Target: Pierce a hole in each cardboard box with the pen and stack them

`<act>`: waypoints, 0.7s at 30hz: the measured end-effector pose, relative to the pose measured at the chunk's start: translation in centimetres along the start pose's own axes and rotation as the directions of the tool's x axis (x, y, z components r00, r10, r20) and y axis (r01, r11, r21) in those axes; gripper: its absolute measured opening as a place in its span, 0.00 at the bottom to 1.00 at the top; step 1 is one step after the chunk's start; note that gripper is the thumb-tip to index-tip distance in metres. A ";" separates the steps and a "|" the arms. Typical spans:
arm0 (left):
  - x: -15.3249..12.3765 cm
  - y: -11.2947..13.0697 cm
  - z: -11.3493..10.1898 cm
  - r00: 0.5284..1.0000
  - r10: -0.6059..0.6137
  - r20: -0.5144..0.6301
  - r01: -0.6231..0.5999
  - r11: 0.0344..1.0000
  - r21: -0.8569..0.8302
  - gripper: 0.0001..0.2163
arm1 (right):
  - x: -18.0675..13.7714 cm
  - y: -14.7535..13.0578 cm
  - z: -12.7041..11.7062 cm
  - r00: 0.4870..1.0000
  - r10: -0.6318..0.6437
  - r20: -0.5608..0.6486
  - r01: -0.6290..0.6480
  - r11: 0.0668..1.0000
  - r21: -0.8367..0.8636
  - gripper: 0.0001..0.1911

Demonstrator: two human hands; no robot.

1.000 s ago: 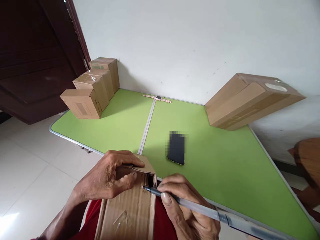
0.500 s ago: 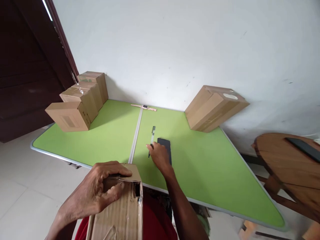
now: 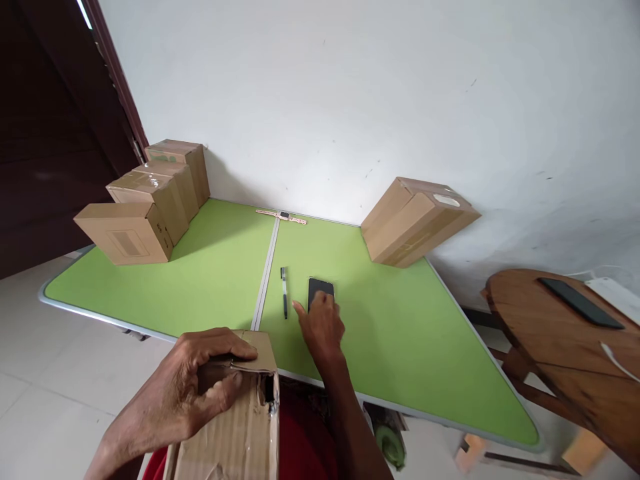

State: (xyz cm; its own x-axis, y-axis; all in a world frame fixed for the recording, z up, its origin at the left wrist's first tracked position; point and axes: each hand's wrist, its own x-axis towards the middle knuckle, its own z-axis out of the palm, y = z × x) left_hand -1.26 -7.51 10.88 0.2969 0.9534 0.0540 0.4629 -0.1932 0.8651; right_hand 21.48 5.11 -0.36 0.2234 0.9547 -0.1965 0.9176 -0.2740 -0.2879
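My left hand (image 3: 200, 383) grips the top of a worn cardboard box (image 3: 235, 427) close to my body. Its fingers lie over the top flap and the thumb presses the side, beside a torn hole at the corner. Above the green table, my right hand (image 3: 321, 327) reaches over a dark smartphone (image 3: 320, 287), with the thumb spread out and the fingers bent over the phone's lower part. Whether the fingertips touch it, I cannot tell. A pen (image 3: 285, 293) lies just left of this hand, apart from it. Farther back lies a pink-strapped smartwatch (image 3: 284, 215).
Several cardboard boxes (image 3: 127, 233) stand in a row at the table's left end. Another taller box (image 3: 415, 223) leans by the wall on the right. A wooden table (image 3: 525, 320) beside the green table (image 3: 400, 347) carries a black flat device (image 3: 580, 303) and a white power strip (image 3: 617, 297).
My right hand has let go of the pen, which now lies farther left on the table. The hand has shifted over the phone. My left hand still holds the box.
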 end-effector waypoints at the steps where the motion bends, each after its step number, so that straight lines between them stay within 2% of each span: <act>1: -0.1 -0.1 0.0 1.000 0.009 -0.002 -0.009 1.000 0.016 0.10 | -0.5 0.9 -0.1 0.998 0.046 -0.033 -0.047 0.999 -0.006 0.28; 5: -0.1 -0.4 0.1 0.999 0.044 0.007 -0.045 0.999 0.014 0.11 | -1.1 3.8 0.3 0.989 0.146 -0.014 -0.146 0.988 0.053 0.32; 9: 0.0 -0.2 0.1 0.998 0.062 0.018 -0.062 0.998 0.004 0.12 | 0.4 5.6 0.8 0.984 0.175 0.031 -0.178 0.960 0.215 0.37; 11: 0.0 0.0 0.1 0.999 0.047 0.018 -0.047 0.999 -0.002 0.12 | 1.2 6.1 1.0 0.983 0.170 0.064 -0.182 0.928 0.326 0.32; 13: 0.0 0.1 0.0 0.999 0.033 0.009 -0.033 0.999 -0.009 0.12 | 1.6 6.5 1.3 0.986 0.124 0.108 -0.161 0.871 0.464 0.23; 15: 0.1 0.1 0.1 1.000 0.029 0.010 -0.029 0.999 -0.020 0.11 | 1.1 6.8 1.8 0.987 0.053 0.154 -0.138 0.776 0.615 0.18; 18: 0.1 0.0 0.2 1.000 -0.005 0.024 0.006 0.999 -0.047 0.11 | -1.6 7.5 1.9 0.973 -0.051 0.223 -0.151 0.590 0.793 0.23; 19: 0.1 0.0 0.2 0.999 -0.020 0.028 0.022 0.998 -0.057 0.11 | -3.0 7.9 1.7 0.964 -0.085 0.251 -0.180 0.486 0.855 0.24; 21: 0.1 -0.1 0.3 0.999 -0.036 0.028 0.038 0.997 -0.070 0.11 | -6.1 8.5 0.7 0.940 -0.143 0.311 -0.280 0.201 0.939 0.26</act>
State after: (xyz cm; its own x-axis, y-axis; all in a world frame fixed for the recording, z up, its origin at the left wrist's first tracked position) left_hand -1.05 -7.45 10.66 0.3027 0.9530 0.0088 0.4146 -0.1400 0.8991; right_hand 27.66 -3.13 -2.25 -0.0238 0.9001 -0.4350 -0.1865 -0.4315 -0.8826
